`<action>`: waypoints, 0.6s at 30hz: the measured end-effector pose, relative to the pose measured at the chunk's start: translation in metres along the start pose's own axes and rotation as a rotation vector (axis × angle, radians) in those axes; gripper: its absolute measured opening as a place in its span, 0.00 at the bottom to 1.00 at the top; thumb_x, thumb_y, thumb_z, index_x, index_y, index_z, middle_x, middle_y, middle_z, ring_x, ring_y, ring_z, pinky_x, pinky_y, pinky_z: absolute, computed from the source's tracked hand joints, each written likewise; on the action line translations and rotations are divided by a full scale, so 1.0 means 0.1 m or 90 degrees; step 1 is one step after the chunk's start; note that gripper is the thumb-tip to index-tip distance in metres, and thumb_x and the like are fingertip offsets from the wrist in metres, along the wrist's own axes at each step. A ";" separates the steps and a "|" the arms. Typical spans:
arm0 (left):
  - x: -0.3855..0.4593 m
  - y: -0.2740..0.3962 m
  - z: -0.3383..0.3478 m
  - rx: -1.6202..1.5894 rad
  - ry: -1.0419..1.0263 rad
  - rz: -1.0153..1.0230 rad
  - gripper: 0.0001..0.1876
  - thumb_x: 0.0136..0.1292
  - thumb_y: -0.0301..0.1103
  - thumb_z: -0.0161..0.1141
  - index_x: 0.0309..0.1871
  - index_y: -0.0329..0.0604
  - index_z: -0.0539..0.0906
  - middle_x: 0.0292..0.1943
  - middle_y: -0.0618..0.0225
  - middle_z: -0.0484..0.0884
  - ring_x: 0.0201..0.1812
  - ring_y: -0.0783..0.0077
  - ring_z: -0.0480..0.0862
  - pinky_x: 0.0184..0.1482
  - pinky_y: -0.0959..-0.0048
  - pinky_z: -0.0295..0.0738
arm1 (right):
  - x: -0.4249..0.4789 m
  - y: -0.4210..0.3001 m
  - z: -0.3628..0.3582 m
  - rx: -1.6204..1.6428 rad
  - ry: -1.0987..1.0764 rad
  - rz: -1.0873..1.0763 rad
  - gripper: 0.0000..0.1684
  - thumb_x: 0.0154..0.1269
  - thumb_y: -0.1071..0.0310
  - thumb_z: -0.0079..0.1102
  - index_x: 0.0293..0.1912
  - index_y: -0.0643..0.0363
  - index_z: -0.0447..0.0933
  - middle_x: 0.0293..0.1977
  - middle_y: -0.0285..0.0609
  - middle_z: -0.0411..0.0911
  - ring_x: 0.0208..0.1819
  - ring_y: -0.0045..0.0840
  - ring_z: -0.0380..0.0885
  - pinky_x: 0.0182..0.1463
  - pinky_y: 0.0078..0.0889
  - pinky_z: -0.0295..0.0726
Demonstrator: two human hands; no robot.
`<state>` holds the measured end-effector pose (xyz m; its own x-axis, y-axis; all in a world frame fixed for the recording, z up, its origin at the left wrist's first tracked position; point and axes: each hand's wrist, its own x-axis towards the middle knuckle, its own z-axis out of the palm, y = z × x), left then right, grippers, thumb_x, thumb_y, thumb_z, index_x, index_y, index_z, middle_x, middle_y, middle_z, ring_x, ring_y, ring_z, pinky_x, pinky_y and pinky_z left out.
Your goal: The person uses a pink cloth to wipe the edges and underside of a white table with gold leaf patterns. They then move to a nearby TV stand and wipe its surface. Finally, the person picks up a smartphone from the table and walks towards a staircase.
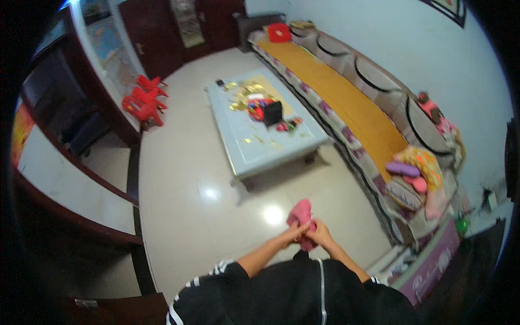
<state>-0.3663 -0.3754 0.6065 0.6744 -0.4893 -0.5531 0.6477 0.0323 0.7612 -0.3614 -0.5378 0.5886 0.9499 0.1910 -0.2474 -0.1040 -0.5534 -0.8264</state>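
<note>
A bunched pink cloth [301, 212] is held in front of my body, above the tiled floor. My left hand [297, 232] grips it from the left side. From the right, my right hand [320, 233] closes on the same cloth, and the fingers of both hands meet near its middle. One part of the cloth sticks up beyond the hands, and a darker pink part [307, 244] hangs below them. Blur hides the exact finger positions.
Ahead stands a low table [260, 160] bearing gold wrappers, a black box [272, 113] and colourful small items. A long sofa [337, 93] lines the right wall, with clothes [422, 166] at its near end. Red plastic chairs [146, 101] stand left, by the doorway.
</note>
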 end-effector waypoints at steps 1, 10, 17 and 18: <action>-0.03 0.04 -0.06 -0.024 0.033 0.002 0.43 0.55 0.64 0.57 0.68 0.51 0.57 0.60 0.61 0.68 0.58 0.63 0.71 0.54 0.59 0.70 | 0.13 -0.02 0.11 -0.049 -0.041 0.000 0.33 0.47 0.54 0.66 0.50 0.63 0.72 0.38 0.55 0.78 0.42 0.38 0.79 0.46 0.36 0.76; 0.04 0.11 -1.11 -0.445 0.122 0.117 0.31 0.60 0.58 0.56 0.61 0.50 0.67 0.55 0.68 0.74 0.56 0.68 0.74 0.54 0.61 0.73 | 1.08 -1.08 0.44 -0.090 -0.241 -0.407 0.35 0.50 0.55 0.67 0.55 0.61 0.69 0.46 0.53 0.76 0.47 0.41 0.77 0.50 0.38 0.75; -0.06 0.68 -1.55 -0.620 0.207 0.269 0.26 0.64 0.48 0.57 0.60 0.44 0.68 0.55 0.63 0.75 0.57 0.64 0.74 0.61 0.63 0.69 | 1.72 -1.54 0.67 0.051 -0.386 -0.422 0.32 0.54 0.53 0.61 0.56 0.60 0.70 0.45 0.54 0.76 0.48 0.41 0.76 0.53 0.38 0.72; -0.06 0.61 -1.60 -0.655 0.230 0.274 0.26 0.63 0.48 0.57 0.60 0.44 0.68 0.55 0.63 0.75 0.57 0.64 0.74 0.61 0.62 0.69 | 1.78 -1.56 0.72 0.025 -0.406 -0.440 0.32 0.55 0.55 0.62 0.56 0.60 0.69 0.45 0.52 0.76 0.47 0.38 0.76 0.52 0.36 0.73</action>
<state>-0.2739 -0.2305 0.6024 0.8620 0.0043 -0.5070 0.2114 0.9058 0.3672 -0.1971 -0.3592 0.6376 0.4654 0.8811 0.0835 0.4017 -0.1263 -0.9070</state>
